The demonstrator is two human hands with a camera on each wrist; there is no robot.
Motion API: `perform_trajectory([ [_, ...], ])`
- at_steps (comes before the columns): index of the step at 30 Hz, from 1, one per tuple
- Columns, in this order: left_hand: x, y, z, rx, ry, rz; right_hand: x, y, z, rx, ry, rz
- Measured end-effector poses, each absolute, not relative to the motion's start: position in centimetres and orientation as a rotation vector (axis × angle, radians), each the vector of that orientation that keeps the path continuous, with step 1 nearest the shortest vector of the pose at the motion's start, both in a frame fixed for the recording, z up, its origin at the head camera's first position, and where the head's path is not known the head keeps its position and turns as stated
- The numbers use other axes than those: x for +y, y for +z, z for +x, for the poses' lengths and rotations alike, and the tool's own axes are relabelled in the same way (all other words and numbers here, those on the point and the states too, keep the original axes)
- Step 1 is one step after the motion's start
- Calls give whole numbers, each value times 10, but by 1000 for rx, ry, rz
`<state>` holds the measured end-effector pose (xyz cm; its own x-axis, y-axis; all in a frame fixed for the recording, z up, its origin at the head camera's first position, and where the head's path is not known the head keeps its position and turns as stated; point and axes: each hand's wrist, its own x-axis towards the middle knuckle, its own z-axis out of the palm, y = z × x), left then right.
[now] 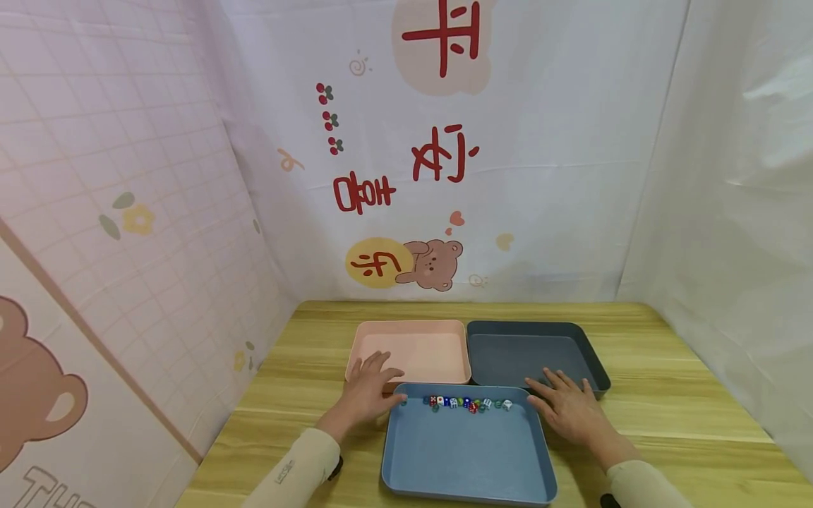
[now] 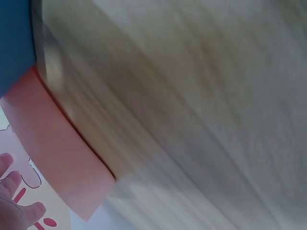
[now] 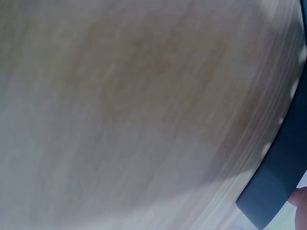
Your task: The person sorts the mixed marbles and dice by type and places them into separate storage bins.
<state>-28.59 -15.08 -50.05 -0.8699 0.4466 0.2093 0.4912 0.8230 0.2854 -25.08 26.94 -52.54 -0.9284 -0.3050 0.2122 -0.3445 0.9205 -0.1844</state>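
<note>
In the head view a blue tray (image 1: 466, 458) lies nearest, with dice (image 1: 454, 403) and small green round pieces (image 1: 498, 405) gathered along its far side. My left hand (image 1: 367, 391) is spread over the tray's far left corner, fingers reaching over the front of the pink tray (image 1: 413, 353), thumb at the blue rim. On the other side my right hand (image 1: 568, 409) has its fingers spread by the far right corner, fingertips over the near edge of the dark tray (image 1: 527, 353). Neither hand grips anything. Only some fingertips (image 2: 9, 184) show in the left wrist view.
Behind the blue tray, the pink and dark trays stand side by side on a wood-grain table (image 1: 673, 416). White printed cloth (image 1: 546, 127) hangs behind the table and at both sides. Tray walls and tabletop fill the wrist views.
</note>
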Motion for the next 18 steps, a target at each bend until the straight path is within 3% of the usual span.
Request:
perform_trajectory([
  [18,-136,-504,-279,-2900,-378,-749,270,-528,-251,-2902,356,491],
])
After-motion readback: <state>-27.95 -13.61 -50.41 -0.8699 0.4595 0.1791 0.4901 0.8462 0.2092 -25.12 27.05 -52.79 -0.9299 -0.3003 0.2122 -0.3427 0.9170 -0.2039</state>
